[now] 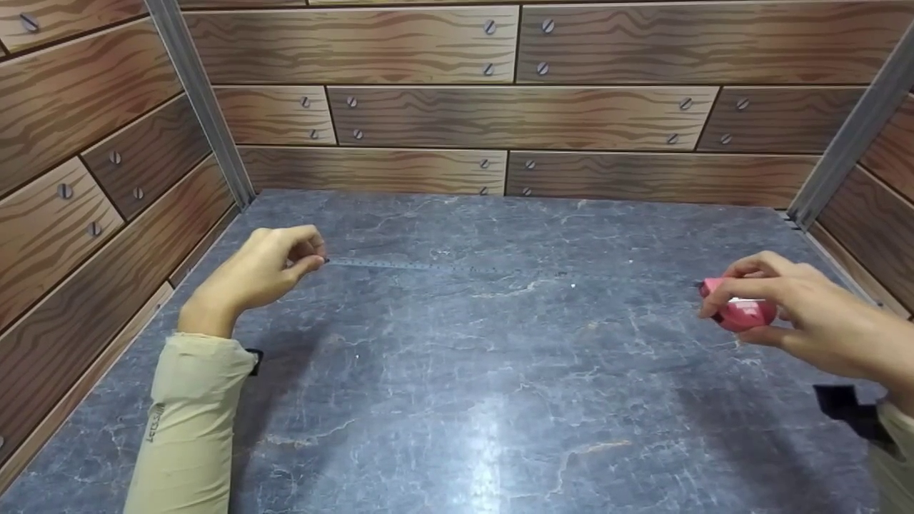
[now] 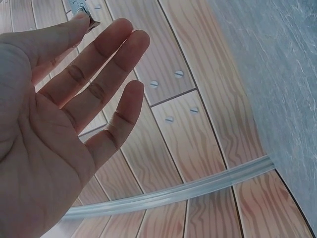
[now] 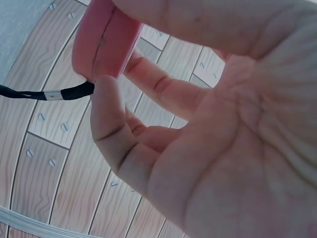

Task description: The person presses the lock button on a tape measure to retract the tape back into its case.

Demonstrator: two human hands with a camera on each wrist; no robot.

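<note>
A tape measure has a pinkish-red case (image 1: 748,314) and a thin pale blade (image 1: 385,264) drawn out long across the head view. My left hand (image 1: 265,270) pinches the blade's end between thumb and index finger, the other fingers loosely bent. In the left wrist view the metal end hook (image 2: 93,23) pokes out past the thumb. Over on the right, my right hand (image 1: 821,314) grips the case between thumb and fingers. A black wrist strap (image 3: 69,92) hangs from the case in the right wrist view. The blade's stretch near the case is faint.
Below both hands lies a blue-grey marble-patterned table (image 1: 443,343), lit by a bright reflection near its front. Wood-print walls (image 1: 500,114) with printed screws enclose it at the back and sides. Grey metal posts (image 1: 207,107) stand at the back corners.
</note>
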